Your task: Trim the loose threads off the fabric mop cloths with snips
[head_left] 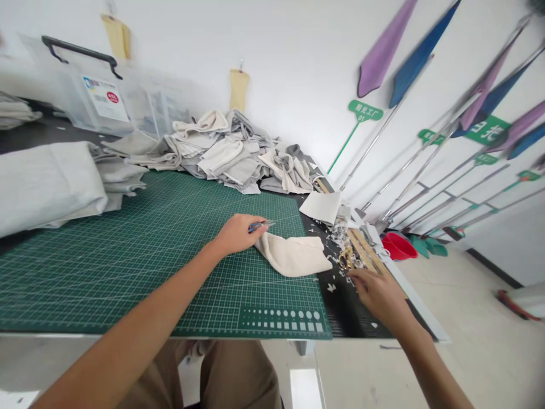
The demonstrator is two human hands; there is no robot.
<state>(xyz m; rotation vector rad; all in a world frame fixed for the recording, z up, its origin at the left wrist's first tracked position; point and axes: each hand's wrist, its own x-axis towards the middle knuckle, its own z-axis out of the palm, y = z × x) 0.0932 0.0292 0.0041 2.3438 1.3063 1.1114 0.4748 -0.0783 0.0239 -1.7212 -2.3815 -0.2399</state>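
Observation:
My left hand [240,234] is closed round small blue-handled thread snips [257,225], their metal tips pointing right. Just under its fingers lies the end of a cream cloth piece [293,255]; whether they also grip the cloth I cannot tell. The cloth stretches right across the edge of the green cutting mat [183,278]. My right hand [378,289] is over the black tabletop at the right, its fingertips pinched together. Whatever is between them is too small to make out. Close to those fingertips, gold-handled scissors [347,258] lie among cut scraps [339,234].
A heap of grey and cream cloth pieces [234,150] lies along the back. At the left are a folded cloth stack [51,182] and a clear plastic box [97,96]. A white sheet [321,207] and wooden strips [367,250] lie near the right edge. Brooms and a red bucket [399,245] stand beyond.

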